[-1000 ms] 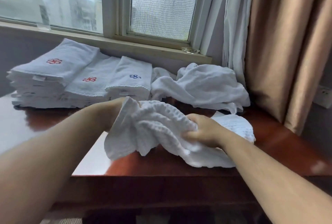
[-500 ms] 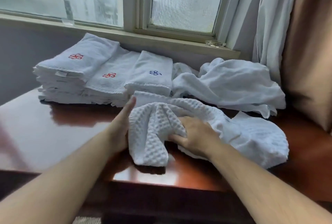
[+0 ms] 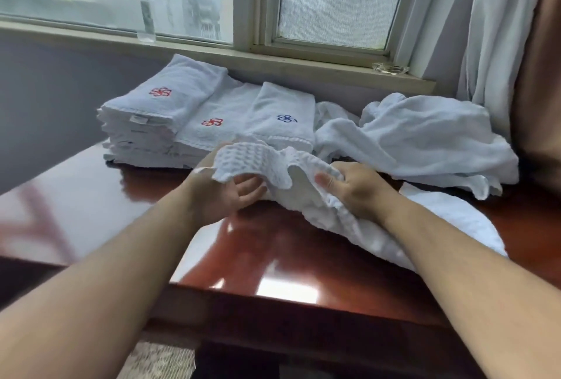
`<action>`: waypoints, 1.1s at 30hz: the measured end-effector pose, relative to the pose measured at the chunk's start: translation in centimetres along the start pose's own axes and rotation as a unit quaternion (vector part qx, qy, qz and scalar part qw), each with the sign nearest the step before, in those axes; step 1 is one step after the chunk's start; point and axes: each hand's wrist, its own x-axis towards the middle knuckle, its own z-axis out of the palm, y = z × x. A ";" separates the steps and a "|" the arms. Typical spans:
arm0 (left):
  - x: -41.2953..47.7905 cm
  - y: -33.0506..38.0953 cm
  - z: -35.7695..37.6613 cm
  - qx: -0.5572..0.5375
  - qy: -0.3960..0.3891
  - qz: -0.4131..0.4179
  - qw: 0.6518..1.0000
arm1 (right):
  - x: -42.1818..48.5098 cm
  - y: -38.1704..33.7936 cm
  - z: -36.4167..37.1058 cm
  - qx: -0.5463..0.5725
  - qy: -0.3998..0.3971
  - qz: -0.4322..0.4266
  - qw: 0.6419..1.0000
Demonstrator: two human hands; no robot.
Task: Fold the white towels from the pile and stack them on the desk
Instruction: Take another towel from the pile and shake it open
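Towel (image 3: pixel 303 196), waffle-weave, lies bunched at frame centre on the bench (image 3: pixel 91 196), its bulk trailing to lower right under the right forearm. Left hand (image 3: pixel 230 193), palm up, holds the lifted edge, which drapes over its fingers; how firmly they close cannot be told. Right hand (image 3: pixel 355 187) pinches a fold between thumb and fingers, just right of the left. The free edge runs left to right between the two grips, the long axis slanting toward lower right; spreading it probably calls for drawing the hands apart along that line. Stacks (image 3: pixel 182 123) of folded towels stand at upper left, touching one another. Pile (image 3: pixel 419 141) of unfolded towels lies at upper right, just behind the right hand. Bench is glossy red-brown wood below a window sill (image 3: pixel 212 56); curtains (image 3: pixel 501 29) hang at right.
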 end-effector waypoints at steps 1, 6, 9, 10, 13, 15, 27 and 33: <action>-0.2 -0.4 -0.3 -0.021 -0.007 -0.026 0.999 | 0.1 -0.3 0.7 -0.027 -0.018 0.007 0.999; -0.8 0.2 -2.7 0.169 0.078 -0.082 0.979 | 0.5 -0.4 2.9 0.040 -0.060 -0.019 0.997; -1.1 1.4 -4.1 0.328 0.145 -0.085 0.930 | 0.7 -0.2 3.2 0.231 -0.078 0.042 0.969; -0.9 1.5 -4.2 0.368 0.173 -0.107 0.907 | 0.9 -0.2 3.4 0.241 -0.083 0.052 0.966; 0.0 0.5 -3.4 0.541 0.291 -0.053 0.788 | 1.1 -0.4 3.8 0.098 -0.081 0.033 0.991; 0.1 -0.5 -2.0 0.589 0.325 0.126 0.729 | 0.9 -0.7 3.7 0.037 -0.075 0.010 0.996; 1.5 -3.1 7.3 0.737 -0.087 0.141 0.655 | -5.9 6.9 -2.2 -0.179 0.192 0.184 0.947; 1.5 -0.3 10.0 0.654 -0.161 -0.103 0.732 | -7.0 8.4 -3.7 -0.031 0.010 0.235 0.971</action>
